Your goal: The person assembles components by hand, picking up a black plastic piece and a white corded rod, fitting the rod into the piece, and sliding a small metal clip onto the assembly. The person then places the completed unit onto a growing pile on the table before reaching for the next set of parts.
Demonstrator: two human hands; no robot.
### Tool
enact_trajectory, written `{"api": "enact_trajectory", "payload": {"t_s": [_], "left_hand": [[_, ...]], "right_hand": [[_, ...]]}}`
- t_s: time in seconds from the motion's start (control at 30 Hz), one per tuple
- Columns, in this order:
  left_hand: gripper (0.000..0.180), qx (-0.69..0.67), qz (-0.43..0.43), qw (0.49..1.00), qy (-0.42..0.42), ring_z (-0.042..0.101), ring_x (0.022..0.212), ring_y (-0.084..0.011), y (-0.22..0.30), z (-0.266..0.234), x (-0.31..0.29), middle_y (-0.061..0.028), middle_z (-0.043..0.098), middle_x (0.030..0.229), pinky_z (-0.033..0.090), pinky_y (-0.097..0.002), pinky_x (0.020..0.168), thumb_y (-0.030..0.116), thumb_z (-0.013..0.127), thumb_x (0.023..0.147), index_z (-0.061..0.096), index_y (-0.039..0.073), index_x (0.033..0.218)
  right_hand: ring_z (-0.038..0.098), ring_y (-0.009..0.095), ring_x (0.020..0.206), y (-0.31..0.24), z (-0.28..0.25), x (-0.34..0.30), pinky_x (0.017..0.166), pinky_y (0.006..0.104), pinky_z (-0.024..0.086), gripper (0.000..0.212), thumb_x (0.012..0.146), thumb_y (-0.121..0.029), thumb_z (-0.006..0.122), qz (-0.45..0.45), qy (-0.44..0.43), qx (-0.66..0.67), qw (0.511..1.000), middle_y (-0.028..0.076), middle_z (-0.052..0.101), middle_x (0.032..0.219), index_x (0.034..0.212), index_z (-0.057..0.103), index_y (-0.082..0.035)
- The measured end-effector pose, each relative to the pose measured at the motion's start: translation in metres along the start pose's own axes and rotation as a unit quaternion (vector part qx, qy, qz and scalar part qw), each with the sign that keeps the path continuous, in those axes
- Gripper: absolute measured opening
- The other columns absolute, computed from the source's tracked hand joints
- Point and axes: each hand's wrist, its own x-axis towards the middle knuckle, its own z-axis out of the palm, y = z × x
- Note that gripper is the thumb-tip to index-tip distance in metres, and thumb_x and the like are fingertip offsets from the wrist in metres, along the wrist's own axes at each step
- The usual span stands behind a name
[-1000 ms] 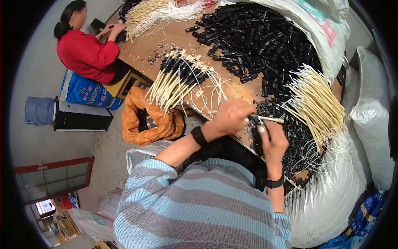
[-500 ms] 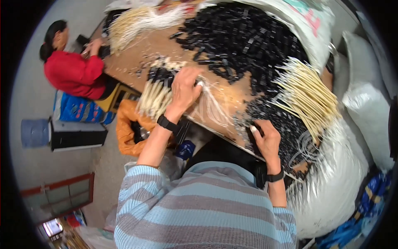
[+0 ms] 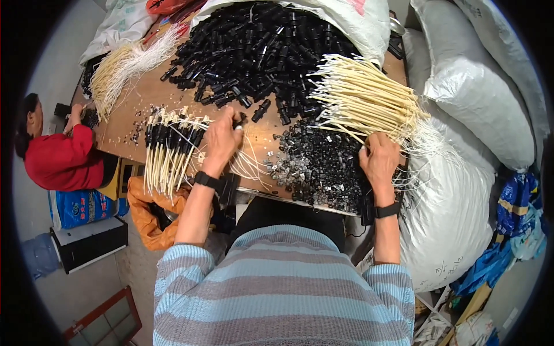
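Observation:
My left hand [image 3: 224, 138] is closed near the middle of the table, with a small black plastic connector [image 3: 238, 122] at its fingertips. Beside it, a row of finished-looking black connectors with cream-sleeved wires [image 3: 171, 147] hangs partly over the table edge. Thin white wires [image 3: 251, 165] trail below this hand. My right hand [image 3: 381, 160] is curled at the lower edge of a bundle of cream-sleeved wires [image 3: 369, 92], fingertips together; what they grip is hidden. A heap of small black and clear clips [image 3: 317, 167] lies just left of it.
A big pile of black connectors [image 3: 259, 52] spills from a white sack [image 3: 352, 26]. Full white sacks [image 3: 450, 225] crowd the right side. An orange bag [image 3: 153, 213] hangs below the table's left edge. A co-worker in red [image 3: 63, 155] sits at the far left.
The view has turned, shifting the table leftward. My right hand has moved from the clip heap to the edge of the sleeved-wire bundle. My left hand has moved off the white wires.

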Motion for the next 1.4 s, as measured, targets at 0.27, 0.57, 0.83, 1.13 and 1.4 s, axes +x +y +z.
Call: {"api": "enact_trajectory", "payload": {"t_s": [0.27, 0.57, 0.83, 1.13, 1.4], "left_hand": [[0.035, -0.306, 0.054, 0.940, -0.138, 0.061, 0.074, -0.0085, 0.021, 0.010, -0.033, -0.0030, 0.066, 0.092, 0.050, -0.0240, 0.069, -0.007, 0.050, 0.082, 0.058, 0.005, 0.114], [0.026, -0.156, 0.342, 0.921, -0.099, 0.060, 0.097, -0.0300, 0.045, 0.021, -0.043, -0.0102, 0.066, 0.096, 0.047, -0.0386, 0.082, -0.010, 0.048, 0.071, 0.062, 0.005, 0.087], [0.042, -0.079, 0.412, 0.905, -0.066, 0.058, 0.060, -0.0211, 0.090, -0.008, -0.065, -0.0050, 0.057, 0.066, 0.045, -0.0321, 0.054, 0.007, 0.068, 0.069, 0.066, 0.015, 0.109], [0.018, -0.355, -0.099, 0.902, -0.225, 0.054, 0.053, -0.0062, 0.037, 0.014, -0.058, -0.0034, 0.066, 0.075, 0.040, -0.0222, 0.045, 0.009, 0.058, 0.089, 0.063, 0.000, 0.104], [0.030, -0.332, 0.036, 0.925, -0.182, 0.062, 0.060, -0.0148, 0.053, 0.014, -0.060, -0.0144, 0.067, 0.069, 0.048, -0.0307, 0.057, 0.006, 0.067, 0.069, 0.066, -0.005, 0.097]], "right_hand": [[0.055, 0.025, 0.060, -0.073, -0.014, -0.023, 0.055, 0.0353, 0.042, 0.023, 0.079, -0.004, 0.065, -0.199, -0.024, 0.184, 0.962, 0.009, 0.054, 0.072, 0.102, 0.064, -0.008], [0.060, 0.029, 0.063, -0.101, -0.006, -0.039, 0.056, 0.0357, 0.047, 0.035, 0.076, -0.018, 0.073, -0.194, -0.102, 0.134, 0.967, 0.005, 0.057, 0.075, 0.110, 0.063, -0.016], [0.064, 0.024, 0.064, -0.089, -0.002, -0.036, 0.049, 0.0343, 0.047, 0.025, 0.076, -0.012, 0.070, -0.135, -0.041, 0.166, 0.976, 0.008, 0.068, 0.096, 0.101, 0.062, -0.009], [0.046, 0.004, 0.051, -0.071, -0.008, -0.038, 0.046, 0.0198, 0.038, 0.029, 0.094, -0.031, 0.062, 0.032, -0.207, 0.680, 0.703, 0.001, 0.059, 0.070, 0.104, 0.069, -0.005], [0.057, 0.026, 0.050, -0.110, 0.011, -0.049, 0.048, 0.0331, 0.044, 0.017, 0.079, -0.012, 0.072, -0.024, -0.104, 0.353, 0.929, 0.011, 0.058, 0.060, 0.095, 0.069, -0.010]]}}
